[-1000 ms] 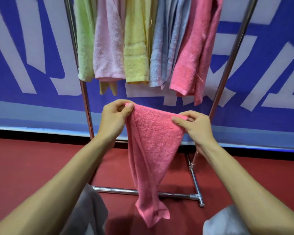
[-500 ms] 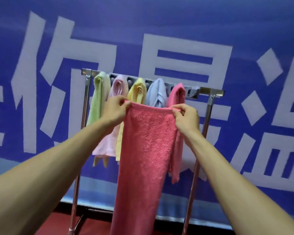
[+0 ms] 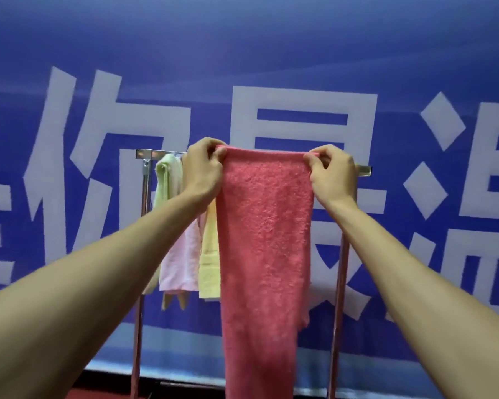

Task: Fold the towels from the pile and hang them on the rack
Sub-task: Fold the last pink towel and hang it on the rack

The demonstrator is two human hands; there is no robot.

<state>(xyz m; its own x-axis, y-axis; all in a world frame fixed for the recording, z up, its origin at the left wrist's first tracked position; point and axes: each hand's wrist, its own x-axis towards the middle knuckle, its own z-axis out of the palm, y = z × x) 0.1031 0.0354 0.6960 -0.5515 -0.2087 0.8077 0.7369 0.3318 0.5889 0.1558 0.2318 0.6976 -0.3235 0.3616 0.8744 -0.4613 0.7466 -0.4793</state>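
Colours only:
- coral-pink towel [image 3: 265,240]: solid, no print, looped terry texture.
- pale green towel [image 3: 167,180]: plain.
- light pink towel [image 3: 182,263]: plain.
- pale yellow towel [image 3: 209,272]: plain, with a woven band in the same yellow near the lower hem.
- rack [image 3: 143,154]: shiny silver metal; the uprights pick up a reddish tint.
- banner [image 3: 300,53]: saturated blue with large white block characters.
- strip [image 3: 170,341] along the banner's bottom: lighter grey-blue.
- floor [image 3: 92,395]: red, only a sliver visible.
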